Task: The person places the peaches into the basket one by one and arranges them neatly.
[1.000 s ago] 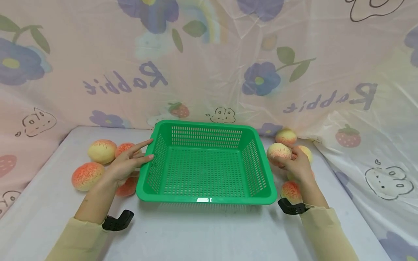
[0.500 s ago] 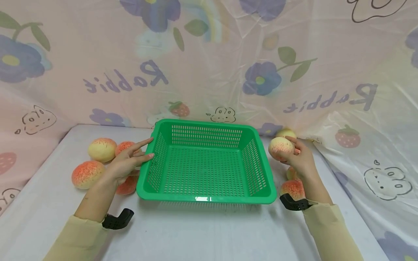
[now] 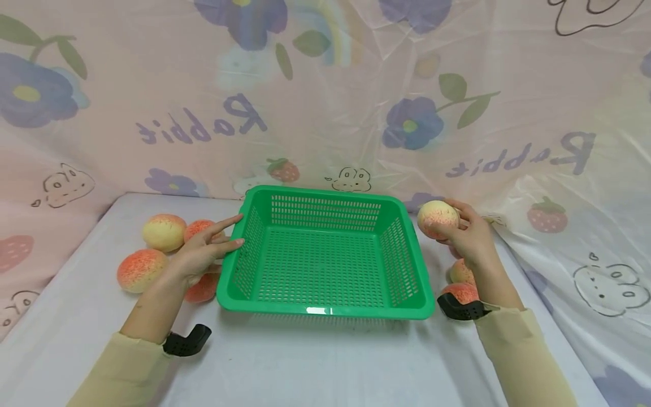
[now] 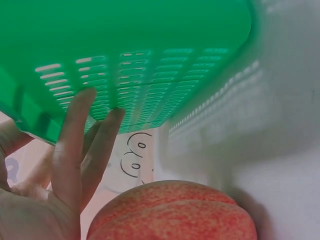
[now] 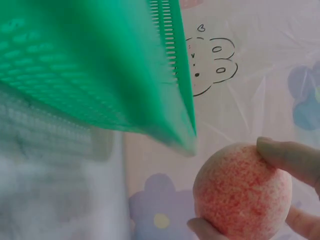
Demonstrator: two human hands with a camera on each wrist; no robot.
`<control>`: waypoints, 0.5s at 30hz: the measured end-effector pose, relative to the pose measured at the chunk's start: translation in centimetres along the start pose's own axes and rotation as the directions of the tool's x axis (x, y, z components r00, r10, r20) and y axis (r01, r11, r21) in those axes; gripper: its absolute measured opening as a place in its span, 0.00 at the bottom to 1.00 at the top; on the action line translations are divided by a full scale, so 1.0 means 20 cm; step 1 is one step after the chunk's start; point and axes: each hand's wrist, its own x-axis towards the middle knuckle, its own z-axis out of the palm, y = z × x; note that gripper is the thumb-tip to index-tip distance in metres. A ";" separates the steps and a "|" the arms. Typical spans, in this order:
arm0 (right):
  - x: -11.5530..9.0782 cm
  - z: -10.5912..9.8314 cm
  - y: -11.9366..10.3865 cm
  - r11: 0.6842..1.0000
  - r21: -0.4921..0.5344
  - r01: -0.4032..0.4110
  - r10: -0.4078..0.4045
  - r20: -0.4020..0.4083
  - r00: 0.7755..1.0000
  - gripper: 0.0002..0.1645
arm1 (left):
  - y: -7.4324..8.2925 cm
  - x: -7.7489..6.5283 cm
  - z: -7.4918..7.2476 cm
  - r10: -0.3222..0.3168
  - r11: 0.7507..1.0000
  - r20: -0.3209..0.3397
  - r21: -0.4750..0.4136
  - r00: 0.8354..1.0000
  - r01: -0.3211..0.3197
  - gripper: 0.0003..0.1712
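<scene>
A green plastic basket (image 3: 325,311) with slotted walls stands mid-table with nothing in it. My left hand (image 3: 198,254) holds its left rim, two fingertips on top; in the left wrist view the other fingers (image 4: 72,150) lie against the outer wall. My right hand (image 3: 472,232) grips a pale yellow and pink peach (image 3: 437,219) between thumb and fingers, raised just outside the basket's right rim. In the right wrist view this peach (image 5: 242,192) shows its speckled red side, apart from the basket.
Left of the basket lie several peaches, including a yellow one (image 3: 164,232) and a redder one (image 3: 142,271). More peaches (image 3: 461,272) sit right of it, partly behind my right hand and wrist. A printed cloth (image 3: 325,113) hangs along the table's back edge.
My right hand has lifted the peach up and slightly away from the other right-hand peaches. The left hand stays at the basket's rim, and the basket has hardly moved.
</scene>
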 end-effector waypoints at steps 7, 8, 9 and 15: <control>0.01 0.02 -0.06 1.000 -0.006 -0.014 0.014 0.003 1.000 0.50 | 0.00 0.00 0.01 -0.010 1.000 -0.009 -0.014 1.000 0.009 0.40; 0.01 0.02 -0.06 1.000 -0.002 -0.009 0.009 0.007 1.000 0.50 | 0.00 0.00 0.01 -0.011 1.000 -0.007 -0.016 1.000 0.011 0.40; 0.01 0.03 -0.07 1.000 -0.001 0.001 -0.001 0.010 1.000 0.50 | 0.00 0.00 0.01 -0.009 1.000 -0.001 -0.018 1.000 0.009 0.40; 0.03 0.08 -0.10 0.990 0.094 0.108 -0.111 0.024 0.994 0.46 | 0.01 0.00 0.00 -0.007 1.000 0.006 -0.011 1.000 0.007 0.41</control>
